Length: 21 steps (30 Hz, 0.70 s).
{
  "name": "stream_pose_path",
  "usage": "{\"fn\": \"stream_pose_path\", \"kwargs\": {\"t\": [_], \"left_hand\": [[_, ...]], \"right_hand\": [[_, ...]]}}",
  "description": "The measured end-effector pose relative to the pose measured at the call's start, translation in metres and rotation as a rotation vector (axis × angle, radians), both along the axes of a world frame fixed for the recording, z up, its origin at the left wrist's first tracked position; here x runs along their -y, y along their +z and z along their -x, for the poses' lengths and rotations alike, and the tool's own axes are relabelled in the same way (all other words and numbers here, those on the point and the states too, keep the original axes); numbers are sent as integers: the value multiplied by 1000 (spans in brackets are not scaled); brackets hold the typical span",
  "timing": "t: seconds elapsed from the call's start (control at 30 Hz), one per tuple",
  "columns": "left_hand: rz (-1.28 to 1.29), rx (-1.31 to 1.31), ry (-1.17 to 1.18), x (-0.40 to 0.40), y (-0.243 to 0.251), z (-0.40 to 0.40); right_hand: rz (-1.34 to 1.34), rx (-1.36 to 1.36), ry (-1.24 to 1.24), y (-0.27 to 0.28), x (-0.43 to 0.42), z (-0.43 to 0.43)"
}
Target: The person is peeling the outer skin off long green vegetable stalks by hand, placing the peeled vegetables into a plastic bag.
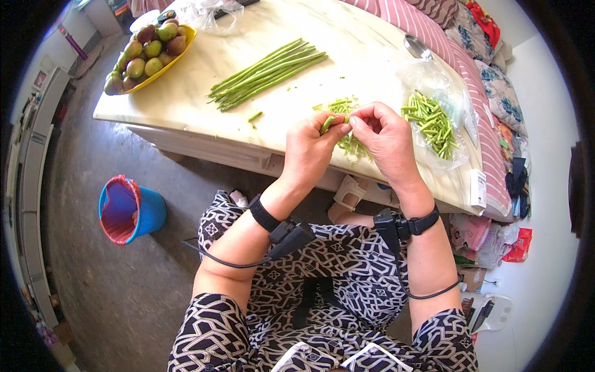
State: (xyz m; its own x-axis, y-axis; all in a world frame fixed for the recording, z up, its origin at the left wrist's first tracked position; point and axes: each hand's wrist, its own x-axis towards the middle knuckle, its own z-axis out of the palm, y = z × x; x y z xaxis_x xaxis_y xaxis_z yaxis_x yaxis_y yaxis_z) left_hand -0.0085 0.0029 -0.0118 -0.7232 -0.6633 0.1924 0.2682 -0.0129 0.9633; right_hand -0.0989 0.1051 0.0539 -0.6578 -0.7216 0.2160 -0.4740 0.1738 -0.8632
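Note:
My left hand [312, 139] is closed on a short piece of green stem [327, 124], its tip showing between thumb and forefinger. The thumb and forefinger of my right hand [382, 135] pinch at a green bit beside my left fingertips. Under and behind both hands lies a loose pile of thin green peelings [353, 148]. To the right, cut green stem pieces [432, 124] are heaped on a clear plastic bag [458, 156]. A bundle of long green stems [269, 74] lies further back, left of my hands, with a short piece [255, 116] near its lower end.
A yellow bowl of figs [173, 69] stands at the left of the marble-patterned table [186, 109]. A crumpled plastic bag [216, 16] and a round metal lid or dish [417, 47] lie further back. A small white box [478, 188] is at the right corner. A blue bin [153, 211] stands on the floor.

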Motion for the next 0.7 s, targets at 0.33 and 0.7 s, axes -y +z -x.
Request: {"fn": "stream_pose_path", "kwargs": {"t": [0.33,0.7], "left_hand": [[-457,-9,-117,6,14,-4],[-275,-75,-148,1,-1,3]], "right_hand": [[54,-96,-148,4,-5,16],[31,-159,2,1,0,8]]}}
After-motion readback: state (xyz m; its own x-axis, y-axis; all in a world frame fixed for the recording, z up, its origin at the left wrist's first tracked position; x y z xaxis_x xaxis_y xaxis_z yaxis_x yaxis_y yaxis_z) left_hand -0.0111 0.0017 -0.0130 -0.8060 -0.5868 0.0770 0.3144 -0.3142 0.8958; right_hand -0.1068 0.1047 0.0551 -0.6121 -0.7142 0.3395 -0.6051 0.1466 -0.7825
